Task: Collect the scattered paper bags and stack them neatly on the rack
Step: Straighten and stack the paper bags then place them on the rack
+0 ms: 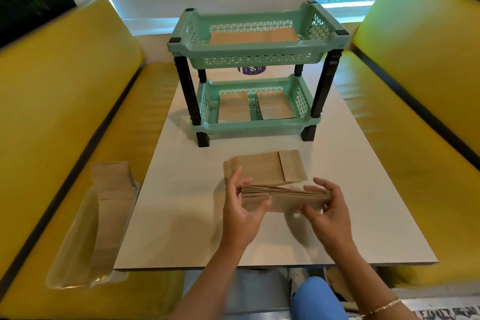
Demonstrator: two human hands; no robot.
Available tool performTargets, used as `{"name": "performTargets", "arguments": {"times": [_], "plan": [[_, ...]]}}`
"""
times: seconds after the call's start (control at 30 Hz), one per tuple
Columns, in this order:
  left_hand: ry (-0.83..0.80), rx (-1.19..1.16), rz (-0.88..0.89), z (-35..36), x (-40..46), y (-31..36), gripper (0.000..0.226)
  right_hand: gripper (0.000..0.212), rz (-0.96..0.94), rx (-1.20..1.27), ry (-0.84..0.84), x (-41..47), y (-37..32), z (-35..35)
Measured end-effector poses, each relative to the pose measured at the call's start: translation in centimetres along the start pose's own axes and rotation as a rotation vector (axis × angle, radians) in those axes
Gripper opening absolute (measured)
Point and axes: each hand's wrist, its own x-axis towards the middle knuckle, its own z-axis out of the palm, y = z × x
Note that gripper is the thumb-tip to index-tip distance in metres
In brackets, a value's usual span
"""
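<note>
While both hands work at the near end of the white table (pixel 181 228), stock stands thus: one bundle of paper bags (pixel 283 196), held edge-up just above the tabletop, left hand (pixel 240 209) cupped round one end, right hand (pixel 328 209) closed on the other, apparently so the edges can be squared before shelving. One flat pile of bags (pixel 259 167), lying on the table just behind the bundle, seemingly awaiting its turn. One two-tier green rack (pixel 255 57), mid-table: upper tray holds a layer of bags (pixel 253 36); lower tray holds two stacks side by side (pixel 255 109), which leaves each tier legible from the front. One clear bin (pixel 85 249) on the yellow bench (pixel 52 112), left of the table, with further bags stood in it, likely reserve supply.
</note>
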Motion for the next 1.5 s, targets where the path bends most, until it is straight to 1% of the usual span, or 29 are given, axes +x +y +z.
{"name": "performTargets", "arguments": {"times": [0.07,0.13,0.2,0.27,0.37,0.4,0.43,0.47,0.5,0.57,0.6,0.63,0.67,0.73,0.8,0.87,0.9,0.97,1.03,1.17,1.27,1.3,1.37,1.43,1.5], "plan": [[-0.04,0.085,0.037,-0.3,0.0,-0.3,0.075,0.048,0.047,-0.047,0.001,-0.3,0.5,0.0],[-0.102,0.218,0.115,-0.8,0.4,-0.1,0.058,0.042,0.064,-0.105,0.001,-0.2,0.6,-0.3],[-0.179,0.339,0.192,-1.8,1.5,1.1,0.041,0.041,0.064,-0.128,-0.033,0.3,0.3,-0.6],[-0.304,0.446,0.233,-2.8,2.9,2.7,0.038,0.042,0.046,-0.121,-0.083,0.9,-0.3,-1.1],[-0.552,0.651,0.19,-3.2,4.3,4.7,0.037,0.044,-0.004,-0.116,-0.129,1.6,-1.8,-1.6],[-0.594,0.708,0.174,-3.0,4.4,5.0,0.035,0.044,-0.025,-0.113,-0.128,1.8,-2.5,-1.7],[-0.593,0.72,0.16,-2.6,4.4,5.0,0.031,0.045,-0.032,-0.092,-0.114,2.0,-3.2,-1.8],[-0.557,0.671,0.132,-2.3,4.4,4.9,0.026,0.047,-0.026,-0.038,-0.082,2.2,-3.9,-1.8],[-0.495,0.575,0.074,-2.0,4.3,4.6,0.021,0.051,-0.014,0.028,-0.038,2.4,-4.4,-1.8],[-0.361,0.321,-0.09,-1.3,3.7,4.0,0.014,0.074,0.028,0.068,0.04,3.0,-4.9,-1.7],[-0.315,0.161,-0.178,-0.8,3.1,3.7,0.015,0.084,0.051,0.018,0.036,3.1,-4.9,-1.5],[-0.286,0.005,-0.264,-0.1,2.6,3.1,0.02,0.087,0.07,-0.058,-0.004,3.0,-4.6,-1.1],[-0.264,-0.103,-0.33,0.6,2.1,2.6,0.024,0.084,0.081,-0.132,-0.068,2.7,-4.2,-0.5],[-0.221,-0.171,-0.395,1.7,1.4,1.7,0.024,0.066,0.083,-0.244,-0.159,1.7,-2.8,0.8],[-0.206,-0.095,-0.386,2.0,1.2,1.0,0.022,0.047,0.058,-0.306,-0.13,0.7,-1.5,2.0],[-0.253,0.065,-0.357,1.9,0.8,0.8,0.029,0.031,0.087,-0.327,-0.095,-0.1,-0.5,2.7],[-0.277,0.141,-0.34,1.9,0.5,0.8,0.033,0.026,0.116,-0.328,-0.09,-0.5,-0.3,3.0],[-0.278,0.239,-0.317,2.0,0.3,0.6,0.04,0.022,0.137,-0.347,-0.079,-0.6,-0.3,3.3],[-0.231,0.289,-0.302,2.1,0.9,0.4,0.042,0.026,0.118,-0.392,-0.051,0.0,-0.9,3.6],[-0.056,0.337,-0.254,1.8,3.9,1.3,0.045,0.038,0.082,-0.452,-0.029,3.0,-4.0,4.9],[0.066,0.41,-0.224,1.1,7.5,2.8,0.041,0.036,0.042,-0.421,-0.044,6.0,-7.0,6.6],[0.084,0.402,-0.221,0.8,8.8,3.5,0.041,0.034,0.024,-0.408,-0.043,7.1,-7.9,7.3],[0.096,0.385,-0.219,0.4,11.9,4.8,0.049,0.036,0.021,-0.392,-0.048,9.5,-9.6,8.7],[0.078,0.433,-0.232,0.1,15.2,5.8,0.055,0.049,0.064,-0.381,-0.077,12.0,-10.8,10.2],[0.052,0.505,-0.276,0.0,18.4,6.2,0.058,0.06,0.102,-0.376,-0.125,14.5,-11.3,11.7]]}}
